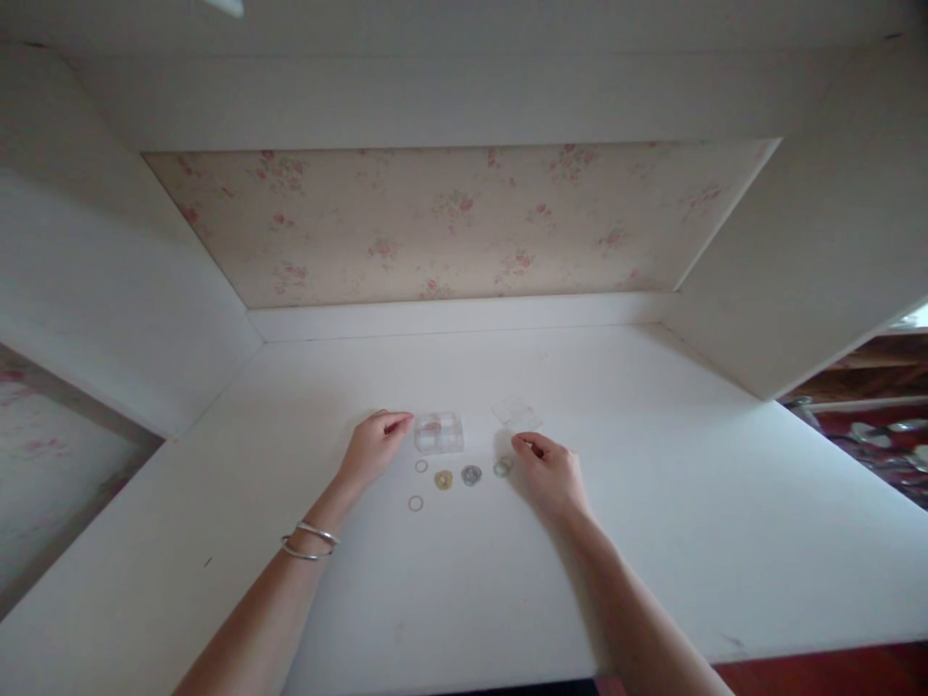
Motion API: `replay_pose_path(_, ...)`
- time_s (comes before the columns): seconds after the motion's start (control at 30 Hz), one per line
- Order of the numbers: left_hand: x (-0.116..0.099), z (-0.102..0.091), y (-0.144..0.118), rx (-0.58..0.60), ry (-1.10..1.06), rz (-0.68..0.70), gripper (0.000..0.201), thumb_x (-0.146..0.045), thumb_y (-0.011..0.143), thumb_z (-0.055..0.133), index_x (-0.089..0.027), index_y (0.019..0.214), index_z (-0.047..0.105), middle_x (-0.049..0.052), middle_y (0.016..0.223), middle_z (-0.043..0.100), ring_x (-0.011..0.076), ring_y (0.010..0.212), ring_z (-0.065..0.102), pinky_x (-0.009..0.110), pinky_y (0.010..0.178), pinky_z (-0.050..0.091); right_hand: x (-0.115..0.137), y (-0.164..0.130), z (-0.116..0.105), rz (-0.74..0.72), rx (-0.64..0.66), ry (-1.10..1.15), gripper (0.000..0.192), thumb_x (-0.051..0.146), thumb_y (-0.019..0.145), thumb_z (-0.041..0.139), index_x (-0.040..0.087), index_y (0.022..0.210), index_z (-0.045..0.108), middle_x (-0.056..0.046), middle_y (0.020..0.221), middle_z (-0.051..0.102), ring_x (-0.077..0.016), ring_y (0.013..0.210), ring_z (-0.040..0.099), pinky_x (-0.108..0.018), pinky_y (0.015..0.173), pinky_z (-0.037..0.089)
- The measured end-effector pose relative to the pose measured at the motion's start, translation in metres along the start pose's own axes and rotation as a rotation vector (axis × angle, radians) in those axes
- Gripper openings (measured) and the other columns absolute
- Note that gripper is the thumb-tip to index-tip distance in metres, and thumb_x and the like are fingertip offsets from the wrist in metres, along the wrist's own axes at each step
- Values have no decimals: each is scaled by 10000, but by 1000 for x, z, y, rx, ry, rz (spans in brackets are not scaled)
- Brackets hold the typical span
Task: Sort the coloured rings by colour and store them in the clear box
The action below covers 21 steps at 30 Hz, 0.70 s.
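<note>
Resting on the white table [652,541], the left hand [373,447] lies loosely curled, fingertips touching the edge of a small clear box [439,432]; its contents are too blurred to name. The right hand [549,472], fingers bent, sits just beside a greenish ring [502,468]; whether it pinches anything cannot be told. More rings [456,477] lie between the hands, a faint clear lid [516,412] beyond.

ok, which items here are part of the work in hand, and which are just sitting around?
In hand:
- left hand, fingertips at the clear compartment box
- right hand, fingertips by the greenish ring
- rings in front of the box: silver ring, gold ring, two thin rings
- clear lid, lying apart from the box

Just lying about:
- bracelets on the left wrist
- floral back panel
- clutter at far right
</note>
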<state>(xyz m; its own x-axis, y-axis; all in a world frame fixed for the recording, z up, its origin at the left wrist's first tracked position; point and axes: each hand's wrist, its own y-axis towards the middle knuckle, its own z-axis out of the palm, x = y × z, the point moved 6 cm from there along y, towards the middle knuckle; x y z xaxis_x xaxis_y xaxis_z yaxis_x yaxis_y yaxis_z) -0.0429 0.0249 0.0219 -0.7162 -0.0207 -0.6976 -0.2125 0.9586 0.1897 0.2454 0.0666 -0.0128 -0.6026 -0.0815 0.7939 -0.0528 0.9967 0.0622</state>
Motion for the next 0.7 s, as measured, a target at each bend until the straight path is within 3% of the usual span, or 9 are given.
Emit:
replay_pose_path(0.2, 12, -4, -37, 123, -108, -127, 347, -432, 844, 471, -183, 973, 674, 35, 957, 707, 183, 856, 641, 283, 773, 484, 3, -1, -3, 9, -10, -28, 364, 473, 797, 468, 225, 882, 720, -15, 710, 684, -152, 647, 600, -232, 589, 407)
replay_pose_path(0.37, 11, -3, -51, 156, -122, -85, 328, -424, 856, 456, -199, 961, 670, 25, 952, 709, 172, 838, 647, 266, 761, 490, 7, -4, -2, 19, -30, -25, 366, 456, 797, 462, 211, 874, 722, -20, 716, 684, -156, 654, 600, -234, 596, 408)
replay_pose_path(0.47, 10, 0, -51, 172, -103, -36, 313, -396, 864, 442, -200, 941, 673, 24, 918, 711, 163, 794, 645, 248, 722, 485, 25, -13, 2, -40, -34, -53, 365, 452, 818, 449, 212, 866, 719, -12, 670, 668, -147, 610, 580, -230, 580, 395)
replay_pose_path(0.53, 9, 3, -50, 188, -62, -17, 314, -383, 871, 426, -201, 922, 676, 23, 877, 710, 156, 745, 638, 238, 680, 476, 48, -25, 12, -137, 42, -83, 350, 428, 840, 435, 218, 851, 714, -9, 664, 666, -138, 590, 568, -222, 576, 387)
replay_pose_path(0.7, 1, 5, -53, 215, 93, 37, 253, -350, 853, 469, -256, 939, 687, 10, 934, 710, 166, 802, 636, 242, 719, 465, 108, -64, 53, -435, 421, -319, 288, 334, 877, 421, 263, 856, 699, -3, 771, 699, -136, 666, 610, -210, 591, 372)
